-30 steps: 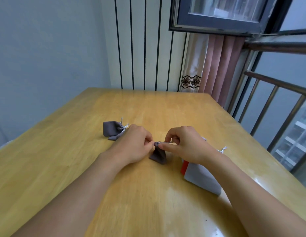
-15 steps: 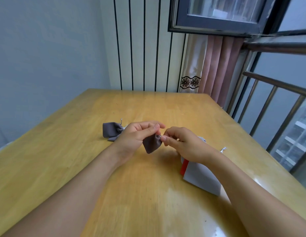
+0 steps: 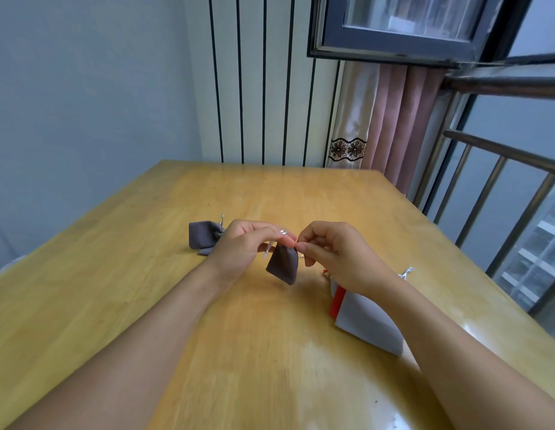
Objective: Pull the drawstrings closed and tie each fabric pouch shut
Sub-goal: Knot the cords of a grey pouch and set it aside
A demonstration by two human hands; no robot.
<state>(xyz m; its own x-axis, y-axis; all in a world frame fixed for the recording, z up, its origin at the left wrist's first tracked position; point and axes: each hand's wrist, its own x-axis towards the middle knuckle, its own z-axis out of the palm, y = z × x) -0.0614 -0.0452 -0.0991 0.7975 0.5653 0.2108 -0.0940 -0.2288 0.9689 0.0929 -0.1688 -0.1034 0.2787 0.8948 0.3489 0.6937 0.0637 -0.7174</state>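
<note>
A small grey fabric pouch [image 3: 282, 264] hangs just above the wooden table [image 3: 270, 336], held at its gathered top between both hands. My left hand [image 3: 243, 248] pinches the top and a silver drawstring end [image 3: 267, 250] that dangles below the fingers. My right hand [image 3: 335, 254] pinches the pouch's top from the right side. Two more grey pouches [image 3: 203, 238] with silver strings lie on the table behind my left hand, partly hidden by it.
A grey and red pouch or packet [image 3: 363, 318] lies under my right wrist, with a silver string end [image 3: 405, 272] sticking out beyond it. A metal railing [image 3: 493, 193] and pink curtain [image 3: 397, 119] stand at the right. The wall is at the table's far edge.
The pouch was lifted off the table and both hands rose with it. The silver string end now hangs free below my left fingers, and the hands sit slightly further apart.
</note>
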